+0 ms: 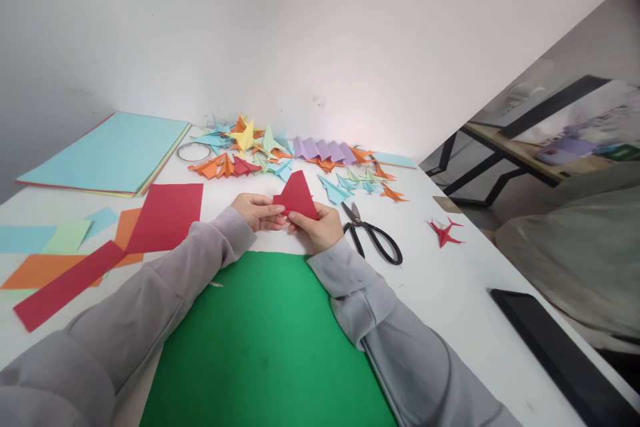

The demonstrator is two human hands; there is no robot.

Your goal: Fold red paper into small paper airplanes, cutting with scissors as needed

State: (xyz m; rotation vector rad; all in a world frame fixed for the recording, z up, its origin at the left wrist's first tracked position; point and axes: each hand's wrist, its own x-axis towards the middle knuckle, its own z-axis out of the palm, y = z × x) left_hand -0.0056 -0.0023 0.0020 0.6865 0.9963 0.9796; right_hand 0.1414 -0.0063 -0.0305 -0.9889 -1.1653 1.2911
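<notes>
A piece of red paper (pixel 299 192), folded to a pointed shape, is held up between both hands over the far edge of a green mat (pixel 270 340). My left hand (pixel 257 211) pinches its lower left corner. On its lower right side, my right hand (pixel 323 223) grips it with the thumb in front. Black-handled scissors (pixel 376 233) lie on the table just right of my right hand, blades partly spread. Behind the hands spreads a pile of folded paper figures (pixel 245 137) in orange, blue, yellow and green.
Left lie a stack of large coloured sheets (pixel 110 150), a red sheet (pixel 167 217) and several cut strips (pixel 70 283). A purple pleated paper (pixel 323 149) stands by the wall. Rightward are a red folded figure (pixel 444 232), a dark flat object (pixel 555 353) and a seated person's clothing (pixel 565 247).
</notes>
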